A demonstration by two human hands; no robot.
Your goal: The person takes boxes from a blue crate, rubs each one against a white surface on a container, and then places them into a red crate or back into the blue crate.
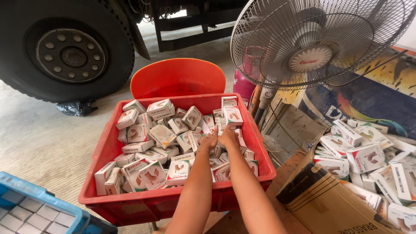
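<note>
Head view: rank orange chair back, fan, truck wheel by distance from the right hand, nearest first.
From the right hand, inside the red crate:
1. Orange chair back, just behind the crate.
2. Fan, upper right.
3. Truck wheel, far upper left.

Two bare forearms come into view from six o'clock, with no sleeves showing on either. The left hand (209, 141) has a thin bracelet or band at its wrist, toward seven o'clock of the hand. The right hand (228, 136) wears no band. Whether either hand has a ring cannot be told.
</note>
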